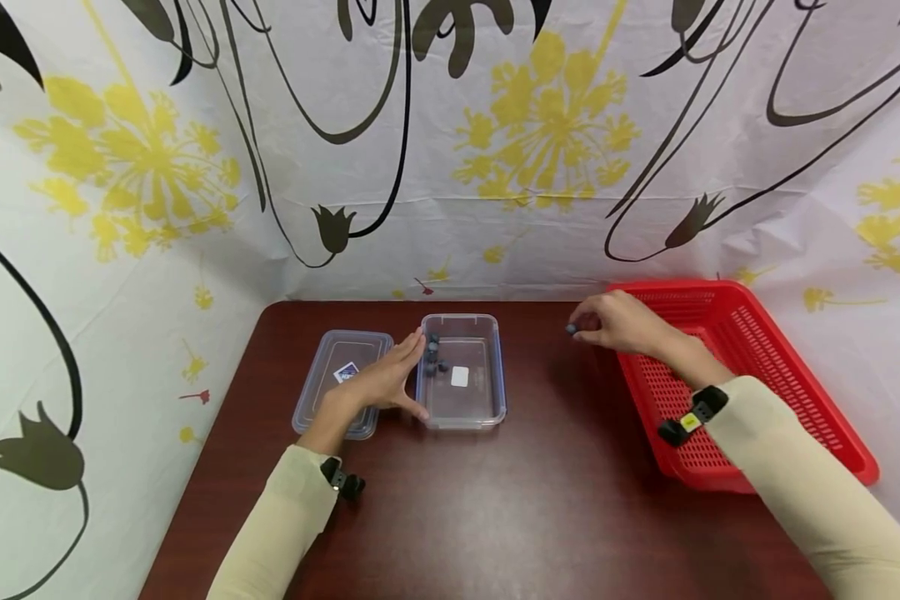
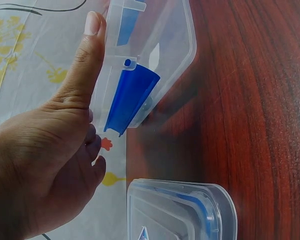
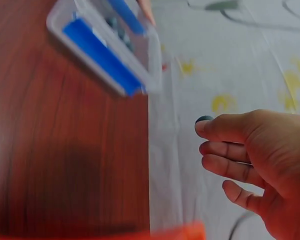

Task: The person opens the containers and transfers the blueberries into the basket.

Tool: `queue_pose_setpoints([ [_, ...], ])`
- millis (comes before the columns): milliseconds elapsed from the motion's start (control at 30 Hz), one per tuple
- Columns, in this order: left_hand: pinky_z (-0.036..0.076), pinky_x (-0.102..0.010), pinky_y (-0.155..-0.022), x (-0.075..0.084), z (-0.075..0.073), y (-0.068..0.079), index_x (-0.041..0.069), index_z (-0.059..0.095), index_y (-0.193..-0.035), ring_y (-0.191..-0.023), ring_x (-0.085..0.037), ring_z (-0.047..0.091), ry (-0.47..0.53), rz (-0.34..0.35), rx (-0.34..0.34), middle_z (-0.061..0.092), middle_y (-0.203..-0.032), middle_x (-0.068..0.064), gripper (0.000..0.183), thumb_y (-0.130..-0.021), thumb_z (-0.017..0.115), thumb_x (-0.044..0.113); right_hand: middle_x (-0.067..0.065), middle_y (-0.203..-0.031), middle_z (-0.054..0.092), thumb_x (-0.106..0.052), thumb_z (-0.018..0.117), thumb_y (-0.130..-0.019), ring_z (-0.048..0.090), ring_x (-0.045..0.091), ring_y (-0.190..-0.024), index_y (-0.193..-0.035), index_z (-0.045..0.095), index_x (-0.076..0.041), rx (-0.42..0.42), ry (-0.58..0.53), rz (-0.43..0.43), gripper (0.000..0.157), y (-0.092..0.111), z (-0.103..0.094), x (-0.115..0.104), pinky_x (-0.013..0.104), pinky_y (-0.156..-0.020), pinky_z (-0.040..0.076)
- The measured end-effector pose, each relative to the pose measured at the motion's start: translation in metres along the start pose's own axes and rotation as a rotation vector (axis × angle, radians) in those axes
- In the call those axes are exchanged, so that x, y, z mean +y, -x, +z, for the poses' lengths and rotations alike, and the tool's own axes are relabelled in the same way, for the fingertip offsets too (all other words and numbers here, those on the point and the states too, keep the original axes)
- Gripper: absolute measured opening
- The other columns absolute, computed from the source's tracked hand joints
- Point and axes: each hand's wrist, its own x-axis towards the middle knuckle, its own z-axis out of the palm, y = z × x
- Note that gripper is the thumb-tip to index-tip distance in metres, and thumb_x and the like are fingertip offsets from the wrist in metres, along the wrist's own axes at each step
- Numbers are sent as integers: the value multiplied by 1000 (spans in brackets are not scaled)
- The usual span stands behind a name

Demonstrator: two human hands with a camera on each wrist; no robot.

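Head view: I see the left hand at the left side of a clear container, its fingers extended and the thumb spread wide from them; whether they touch the wall I cannot tell. Several berries lie inside, along the container's left side. A transparent lid rests on the desk, partly beneath the left forearm in my line of sight. The right hand pinches one dark-blue berry between thumb and fingertips, above the desk, between the container and a red basket at right. A patterned cloth hangs behind. Left wrist view: I observe the left thumb upright beside the container, whose blue clip hangs unfastened; the lid lies near. Right wrist view: I find the pinched berry at the thumb's tip, largely hidden, with the remaining fingers loosely bent below; the container, with its berries in a row, appears at upper left, and a blurred red edge crosses the bottom.
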Motion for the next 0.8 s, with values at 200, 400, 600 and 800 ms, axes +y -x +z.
queue_pose_setpoints([
  [200, 13, -61, -128, -2, 0, -1, -2, -2, -168, -164, -37, -2, 8, 2, -4, -10, -177, -19, 141, -77, 93, 50, -7, -83, 75, -5, 89, -82, 66, 7, -72, -96, 82, -10, 64, 13, 10, 16, 37, -19, 43, 30, -65, 56],
  [400, 13, -60, -129, -2, -1, -1, 2, -3, -169, -164, -35, -3, 20, -15, -7, -11, -177, -15, 143, -76, 92, 54, -3, -82, 78, -2, 90, -80, 67, 4, -69, -93, 82, -8, 57, 31, 77, 15, 72, -23, 87, 26, -62, 56],
  [600, 14, -58, -129, -1, -1, -1, 3, -2, -169, -164, -33, -4, 14, -32, -11, -11, -178, -13, 142, -76, 92, 55, -5, -78, 76, -2, 88, -81, 61, -2, -63, -90, 81, -9, -30, 30, 180, 13, 100, -14, 122, 24, -58, 51],
  [800, 14, -59, -129, -1, 1, 0, 4, -2, -169, -164, -32, -3, 26, -32, -10, -11, -178, -13, 142, -76, 92, 54, -3, -78, 75, -5, 87, -83, 56, -1, -62, -87, 79, -8, -96, -11, 271, 10, 118, -3, 145, 26, -58, 48],
])
